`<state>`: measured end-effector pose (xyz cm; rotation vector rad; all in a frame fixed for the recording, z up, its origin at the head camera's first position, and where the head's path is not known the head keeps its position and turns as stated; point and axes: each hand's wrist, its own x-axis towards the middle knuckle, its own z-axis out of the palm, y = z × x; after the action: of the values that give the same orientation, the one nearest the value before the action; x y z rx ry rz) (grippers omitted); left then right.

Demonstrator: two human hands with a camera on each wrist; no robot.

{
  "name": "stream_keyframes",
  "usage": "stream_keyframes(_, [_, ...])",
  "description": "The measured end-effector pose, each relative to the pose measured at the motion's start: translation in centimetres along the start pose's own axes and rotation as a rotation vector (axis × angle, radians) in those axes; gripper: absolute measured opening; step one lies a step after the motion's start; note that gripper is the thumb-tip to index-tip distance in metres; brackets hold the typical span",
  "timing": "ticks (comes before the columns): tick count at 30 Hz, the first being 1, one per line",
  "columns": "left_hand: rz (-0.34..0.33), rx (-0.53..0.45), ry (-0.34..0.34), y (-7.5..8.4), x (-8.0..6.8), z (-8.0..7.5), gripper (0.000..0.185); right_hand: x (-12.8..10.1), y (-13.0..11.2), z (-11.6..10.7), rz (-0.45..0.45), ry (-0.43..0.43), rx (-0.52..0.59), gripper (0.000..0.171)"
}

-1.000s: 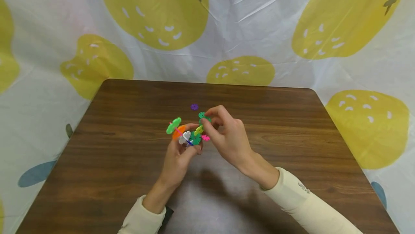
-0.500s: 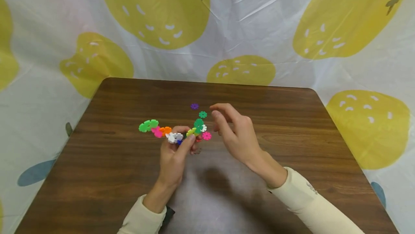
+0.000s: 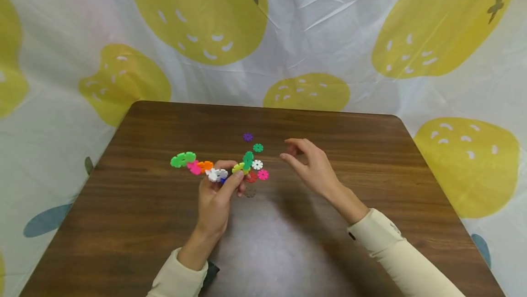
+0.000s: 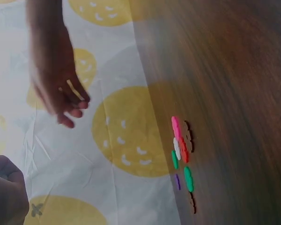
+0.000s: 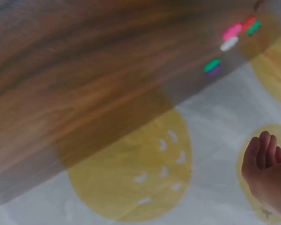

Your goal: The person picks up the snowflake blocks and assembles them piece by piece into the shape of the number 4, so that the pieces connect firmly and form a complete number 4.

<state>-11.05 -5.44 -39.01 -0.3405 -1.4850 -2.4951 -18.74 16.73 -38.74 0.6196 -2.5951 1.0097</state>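
Observation:
My left hand (image 3: 215, 203) grips a chain of interlocking snowflake discs (image 3: 217, 175) between thumb and fingers, above the table. Its left end has light green discs (image 3: 183, 159), followed by pink (image 3: 194, 167) and orange (image 3: 205, 166), then white and blue. Yellow (image 3: 237, 168) and green (image 3: 248, 159) discs stand out at the thumb. Part of the chain is hidden by the fingers. My right hand (image 3: 314, 171) hovers to the right, holding nothing, fingers loosely bent. In the left wrist view, the right hand (image 4: 58, 84) appears at upper left.
Loose discs lie beyond and beside my left hand: purple (image 3: 248, 137), green (image 3: 258, 148), white (image 3: 257, 164), pink (image 3: 263, 175), red (image 3: 252, 177) and brown (image 3: 250, 192). The wooden table (image 3: 350, 150) ends at a fruit-patterned curtain (image 3: 321, 36).
The right hand has let go of the green disc on the chain and drawn away to the right. My left hand has turned the chain, so its light green end swings out left.

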Motion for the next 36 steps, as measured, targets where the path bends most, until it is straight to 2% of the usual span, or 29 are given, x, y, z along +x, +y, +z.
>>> stream_keyframes(6, [-0.010,-0.008,-0.011,0.2,0.0,-0.1,0.006,-0.8,1.9,1.5,-0.018,-0.040,-0.043,0.044])
stream_keyframes(13, [-0.034,-0.029,-0.030,0.4,-0.1,0.0,0.006,-1.5,2.9,2.9,-0.016,-0.077,-0.070,0.047])
stream_keyframes(26, [-0.063,-0.049,-0.069,0.3,0.0,0.1,0.008,-1.5,3.4,4.4,0.017,-0.144,-0.092,0.047])
stream_keyframes(36, [-0.080,-0.069,-0.068,0.3,0.0,0.2,0.010,-1.2,3.6,6.0,0.027,-0.202,-0.118,0.045])
